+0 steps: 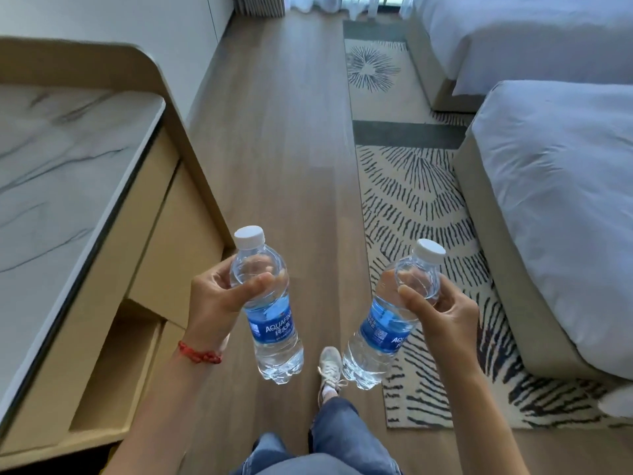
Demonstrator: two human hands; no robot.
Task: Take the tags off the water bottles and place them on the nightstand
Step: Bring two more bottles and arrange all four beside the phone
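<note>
Over wood floor (pixel 274 149), btwn marble-top unit (pixel 58 173) at left and beds (pixel 555 200) at right, I see both hands raised, each w/ one water bottle. Left hand (pixel 215 296): fingers and thumb curled round upper shoulder of left bottle (pixel 270 313); red cord bracelet (pixel 198 353) on wrist. Bottle near upright, clear plastic, white cap, blue AQUAFINA label, full. Right hand (pixel 442 310): fingers wrapped round shoulder of right bottle (pixel 387 323), thumb across front. This one tilted, cap leaning right, same blue label, white cap. Bottles apart, not touching. I can't make out any tag on either neck. Below: jeans (pixel 329 437), white sneaker (pixel 330 368), patterned rug (pixel 421 234) beside near bed.
</note>
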